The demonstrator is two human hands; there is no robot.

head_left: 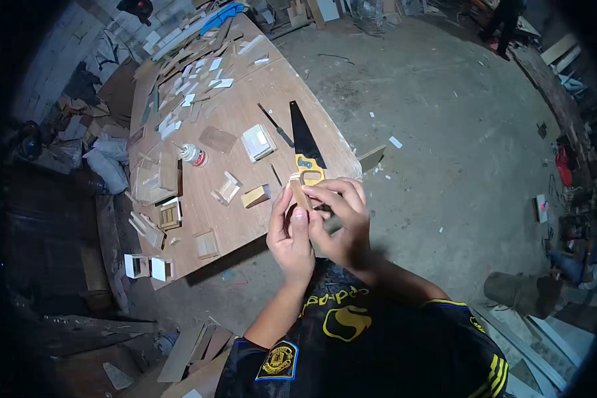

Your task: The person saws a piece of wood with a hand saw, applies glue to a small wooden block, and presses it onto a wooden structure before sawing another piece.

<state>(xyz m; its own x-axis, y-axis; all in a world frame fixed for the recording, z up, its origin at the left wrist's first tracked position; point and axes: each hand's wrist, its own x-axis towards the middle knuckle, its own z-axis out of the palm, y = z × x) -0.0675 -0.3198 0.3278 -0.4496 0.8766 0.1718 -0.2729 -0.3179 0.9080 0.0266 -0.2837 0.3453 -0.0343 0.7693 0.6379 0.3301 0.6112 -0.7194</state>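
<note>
Just past the table's near right edge, a small narrow wooden piece (300, 194) is held up between both hands. My left hand (288, 239) pinches it from the left, thumb along its lower end. Fingers of my right hand (343, 222) close on its right side. Behind the piece lies a handsaw (304, 139) with a black blade and yellow handle, partly covered by the hands. A wedge-shaped wood block (255, 196) and a small open wooden assembly (228, 188) lie to the left.
On the wooden table (245, 119) are a dark file-like tool (276, 125), a stack of white pieces (258, 142), a glue bottle (193, 155) and a wooden box (156, 182). Scraps (192, 83) cover the far end. Another person's legs (504, 30) show at far right.
</note>
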